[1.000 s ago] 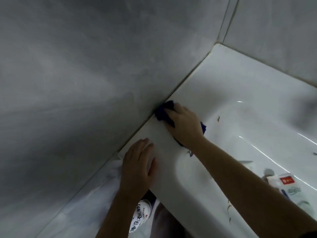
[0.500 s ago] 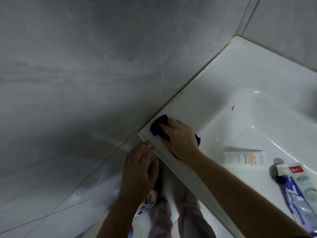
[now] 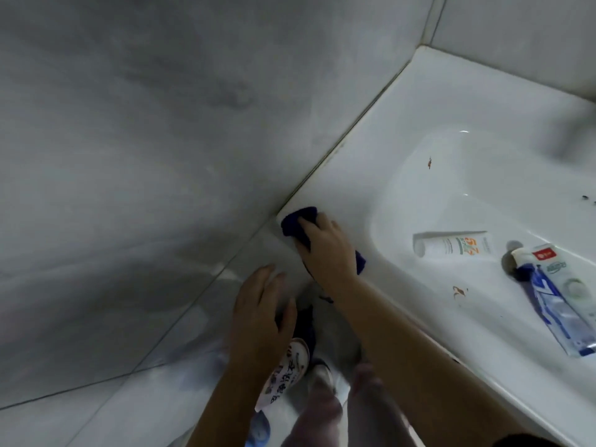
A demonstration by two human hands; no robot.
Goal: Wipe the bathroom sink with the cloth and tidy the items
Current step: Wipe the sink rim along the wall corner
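Observation:
The white sink fills the right side, set against a grey tiled wall. My right hand grips a bunched dark blue cloth and presses it on the sink's rim at the near left corner, by the wall. My left hand hangs open just off that corner, below the rim; whether it touches the sink's front I cannot tell. In the basin lie a white tube with orange print and a blue-and-white toothpaste tube. Brown stains mark the basin.
The grey tiled wall runs along the sink's left edge, and a second wall closes the back. On the floor under my left hand stands a white bottle with printed characters. My legs are below the sink's front edge.
My right hand has slid the cloth along the rim toward the near corner. My left hand has come off the rim and now hangs beside the corner. The tubes have come into view.

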